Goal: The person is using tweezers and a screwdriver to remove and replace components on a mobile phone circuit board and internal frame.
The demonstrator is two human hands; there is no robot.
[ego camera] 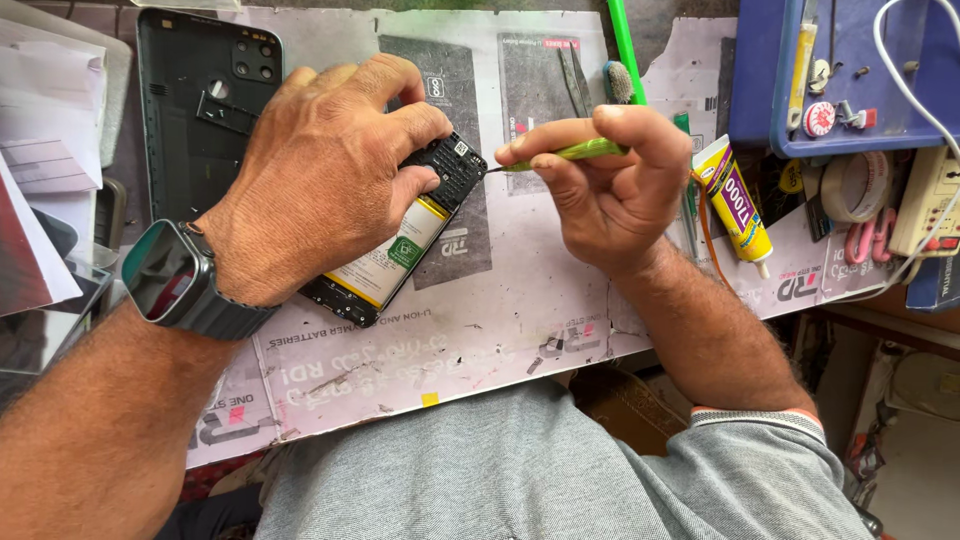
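An opened smartphone [400,255] lies back-up on the white work mat [520,320], its white and yellow battery showing. My left hand [320,170] presses down on the phone, fingers curled over its black upper cover. My right hand [610,190] pinches a green-handled screwdriver [570,153]; the thin tip touches the phone's top right corner. The phone's removed dark back cover [205,105] rests at the far left of the mat. A dark smartwatch [175,280] sits on my left wrist.
A yellow and purple glue tube [735,205] lies right of my right hand. A blue tray [850,75] with small tools, a tape roll [850,185] and a white cable stand at the far right. Tweezers [575,80] and a green brush [622,70] lie behind.
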